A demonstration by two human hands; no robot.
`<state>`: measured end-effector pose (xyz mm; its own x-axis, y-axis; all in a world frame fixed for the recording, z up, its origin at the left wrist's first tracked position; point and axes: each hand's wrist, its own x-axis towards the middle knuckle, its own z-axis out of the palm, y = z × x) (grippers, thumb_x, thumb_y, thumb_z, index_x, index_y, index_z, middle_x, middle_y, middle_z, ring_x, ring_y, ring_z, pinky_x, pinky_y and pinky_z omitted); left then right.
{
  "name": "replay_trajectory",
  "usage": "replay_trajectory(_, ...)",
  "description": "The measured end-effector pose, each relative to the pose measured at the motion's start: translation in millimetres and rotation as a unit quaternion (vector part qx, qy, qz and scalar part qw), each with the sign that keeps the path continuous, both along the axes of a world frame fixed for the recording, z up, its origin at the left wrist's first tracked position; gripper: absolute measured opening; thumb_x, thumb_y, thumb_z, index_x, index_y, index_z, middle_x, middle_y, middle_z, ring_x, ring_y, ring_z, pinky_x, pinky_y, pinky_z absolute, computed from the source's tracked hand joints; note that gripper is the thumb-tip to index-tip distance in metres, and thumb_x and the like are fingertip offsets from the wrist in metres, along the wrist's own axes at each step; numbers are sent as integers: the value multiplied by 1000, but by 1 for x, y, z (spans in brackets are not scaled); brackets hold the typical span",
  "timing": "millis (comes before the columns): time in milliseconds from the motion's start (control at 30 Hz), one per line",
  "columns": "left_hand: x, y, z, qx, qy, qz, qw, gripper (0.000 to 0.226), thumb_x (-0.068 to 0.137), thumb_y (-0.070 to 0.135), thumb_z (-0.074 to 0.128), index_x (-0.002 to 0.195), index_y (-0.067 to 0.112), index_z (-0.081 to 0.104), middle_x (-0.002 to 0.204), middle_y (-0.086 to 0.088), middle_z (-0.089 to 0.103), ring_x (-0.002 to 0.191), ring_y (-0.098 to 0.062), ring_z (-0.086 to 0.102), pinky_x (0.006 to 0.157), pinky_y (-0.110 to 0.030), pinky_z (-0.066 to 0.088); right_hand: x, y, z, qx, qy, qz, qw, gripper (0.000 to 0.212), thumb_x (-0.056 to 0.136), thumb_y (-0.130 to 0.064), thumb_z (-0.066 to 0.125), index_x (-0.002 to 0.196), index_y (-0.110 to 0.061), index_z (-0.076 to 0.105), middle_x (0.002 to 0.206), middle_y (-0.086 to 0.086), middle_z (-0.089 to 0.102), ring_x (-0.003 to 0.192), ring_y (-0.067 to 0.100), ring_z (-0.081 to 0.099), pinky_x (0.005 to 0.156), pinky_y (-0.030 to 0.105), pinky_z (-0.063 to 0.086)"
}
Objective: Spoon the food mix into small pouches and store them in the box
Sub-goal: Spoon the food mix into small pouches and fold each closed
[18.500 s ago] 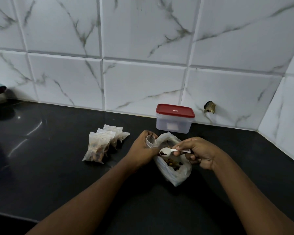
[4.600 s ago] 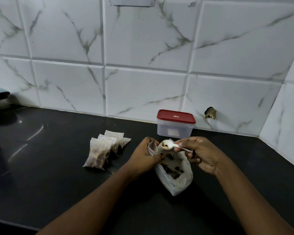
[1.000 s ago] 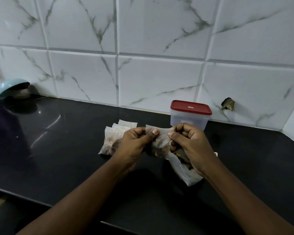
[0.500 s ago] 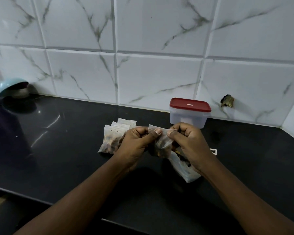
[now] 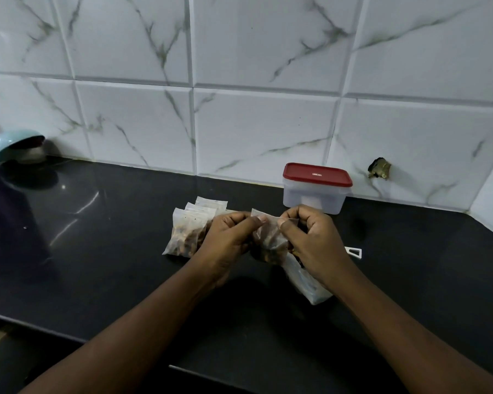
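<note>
A small clear pouch [image 5: 269, 237] with brown food mix hangs above the black counter [image 5: 111, 251]. My left hand [image 5: 228, 237] pinches its top edge on the left, and my right hand [image 5: 315, 240] pinches it on the right. Under my right hand lies the larger plastic bag of mix [image 5: 308, 282], partly hidden. The white spoon's handle [image 5: 353, 252] sticks out on the counter to the right of that hand. Several filled pouches [image 5: 190, 231] lie in a pile to the left. The clear box with a red lid [image 5: 315, 187] stands shut against the wall.
A light-blue bowl [image 5: 15, 145] sits tipped at the far left by the tiled wall. A brass fitting [image 5: 379, 167] protrudes from the wall right of the box. The counter's front edge runs along the bottom left.
Over the last second both hands keep pinching the pouch's top edge with little movement. Earlier my right hand held the spoon over the big bag; the spoon now lies on the counter.
</note>
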<state>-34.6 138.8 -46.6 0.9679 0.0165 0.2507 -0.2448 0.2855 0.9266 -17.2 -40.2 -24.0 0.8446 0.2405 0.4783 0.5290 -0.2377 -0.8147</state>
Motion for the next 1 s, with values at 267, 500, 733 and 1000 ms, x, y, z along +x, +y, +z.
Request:
replay_trajectory(267,5,3,-4,-13,-13,34,999,17,96,9,70,80,10,74,82,-20,65,79,-31,60,71,-38,56,2,-1,0,15,47,11,999,13,97,-10,65,88,-11,73,80,10,71,70,20,62,67,41,54)
replay_trajectory(500,6,2,-4,-20,-7,31,999,29,88,16,75,94,-10,66,78,-21,63,72,-32,59,71,-43,52,1,1,-1,-19,14,-9,1000,14,97,-14,65,84,-16,70,78,9,69,71,23,61,69,46,54)
replay_trajectory(733,-2,-2,-2,15,-12,-25,999,10,97,3,65,96,-3,74,85,-17,75,75,-23,73,65,-32,59,-5,0,2,-57,-35,-14,998,14,96,-11,66,84,-17,70,79,-2,69,74,9,63,64,19,51)
replay_trajectory(1000,-3,-1,-3,3,-14,-5,1000,10,94,-2,68,100,-4,76,94,-25,76,83,-28,75,70,-32,62,-4,0,0,-63,-38,-13,997,10,96,-15,68,88,-19,71,82,-4,71,78,14,66,70,31,56)
